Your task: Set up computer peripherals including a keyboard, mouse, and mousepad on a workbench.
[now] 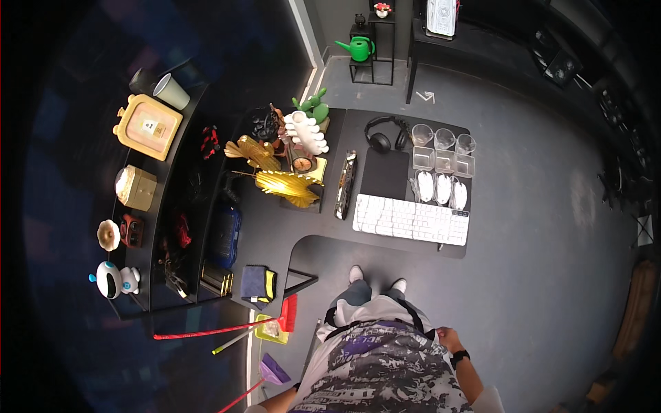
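My right hand (pixel 449 339) is at my right hip, its fingers curled in against the edge of my patterned shirt (pixel 372 365). What the fingers hold, if anything, is too small to make out. A black band circles that wrist. My left forearm (pixel 279 401) enters at the lower edge, and its hand is out of sight. Beyond my feet stands a dark desk (pixel 323 230). On it lie a white keyboard (pixel 412 219), several white mice (pixel 441 188) with their cables, a black mouse pad (pixel 385 175), black headphones (pixel 386 135) and clear cups (pixel 444 141).
Ornaments, including a gold fish figure (pixel 289 187), crowd the desk's left part. A dark shelf (pixel 155 241) with trinkets stands at the left. Below are folded cloths (pixel 259 284), a red broom (pixel 289 313) and a yellow-green dustpan (pixel 271 329). A green watering can (pixel 359 48) sits at the back.
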Action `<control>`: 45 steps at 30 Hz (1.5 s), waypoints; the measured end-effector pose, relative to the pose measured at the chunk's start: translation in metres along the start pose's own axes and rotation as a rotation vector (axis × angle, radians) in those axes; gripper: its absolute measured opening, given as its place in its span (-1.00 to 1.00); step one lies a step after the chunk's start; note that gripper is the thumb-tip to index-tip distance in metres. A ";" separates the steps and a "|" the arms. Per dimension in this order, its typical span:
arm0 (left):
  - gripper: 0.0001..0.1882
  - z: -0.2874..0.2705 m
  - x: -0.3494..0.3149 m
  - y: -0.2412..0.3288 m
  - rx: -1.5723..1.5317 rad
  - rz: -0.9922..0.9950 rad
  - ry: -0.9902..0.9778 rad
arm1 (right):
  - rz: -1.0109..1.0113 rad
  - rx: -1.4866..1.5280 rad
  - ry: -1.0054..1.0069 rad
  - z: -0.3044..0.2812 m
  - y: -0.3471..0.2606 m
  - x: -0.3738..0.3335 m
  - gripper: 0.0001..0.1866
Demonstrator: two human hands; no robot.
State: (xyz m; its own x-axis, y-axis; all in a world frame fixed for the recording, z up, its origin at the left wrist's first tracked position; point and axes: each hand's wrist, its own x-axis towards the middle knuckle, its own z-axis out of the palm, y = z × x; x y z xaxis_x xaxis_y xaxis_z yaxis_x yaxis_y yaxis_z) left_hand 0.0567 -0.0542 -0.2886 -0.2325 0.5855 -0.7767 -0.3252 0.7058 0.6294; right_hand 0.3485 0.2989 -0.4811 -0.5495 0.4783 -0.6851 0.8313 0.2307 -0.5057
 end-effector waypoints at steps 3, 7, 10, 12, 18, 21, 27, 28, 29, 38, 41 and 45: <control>-0.69 -0.003 -0.003 -0.018 0.006 -0.008 -0.022 | -0.009 0.172 0.026 -0.017 -0.018 0.011 -0.77; -0.69 -0.023 -0.003 -0.029 0.026 -0.017 -0.043 | -0.025 0.399 -0.025 -0.020 -0.037 0.031 -0.77; -0.70 -0.031 0.011 -0.012 0.037 -0.028 -0.048 | -0.011 0.459 -0.010 -0.019 -0.046 0.040 -0.76; -0.70 -0.034 0.011 -0.018 0.049 -0.033 -0.053 | -0.006 0.456 -0.003 -0.020 -0.043 0.043 -0.75; -0.71 -0.046 0.017 -0.036 0.089 -0.050 -0.083 | 0.029 0.435 -0.021 -0.016 -0.036 0.034 -0.74; -0.71 -0.062 0.007 -0.049 0.109 -0.061 -0.097 | 0.076 0.524 -0.019 -0.002 -0.024 0.029 -0.75; -0.72 -0.068 0.037 -0.033 0.149 -0.082 -0.127 | 0.176 0.510 -0.008 0.011 -0.022 0.025 -0.76; -0.72 -0.071 0.036 -0.038 0.152 -0.084 -0.129 | 0.175 0.513 -0.005 0.012 -0.024 0.026 -0.76; -0.72 -0.076 0.040 -0.042 0.163 -0.081 -0.136 | 0.131 0.426 0.013 0.010 -0.026 0.029 -0.77; -0.74 -0.175 0.072 -0.011 0.263 0.006 -0.069 | -0.328 0.216 0.199 -0.114 -0.194 0.035 -0.76; -0.79 -0.199 0.124 0.084 0.508 0.332 0.276 | -0.510 0.104 0.215 -0.153 -0.255 0.058 -0.74; -0.73 -0.171 0.180 0.238 0.152 0.638 0.180 | -0.673 0.311 0.157 -0.192 -0.327 0.105 -0.74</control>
State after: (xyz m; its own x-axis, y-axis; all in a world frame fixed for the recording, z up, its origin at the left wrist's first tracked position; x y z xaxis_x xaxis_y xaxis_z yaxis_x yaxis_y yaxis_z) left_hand -0.2197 0.1510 -0.2828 -0.4896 0.8393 -0.2364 0.0551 0.3004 0.9522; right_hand 0.0354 0.4364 -0.2866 -0.8925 0.4387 -0.1050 0.2455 0.2771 -0.9289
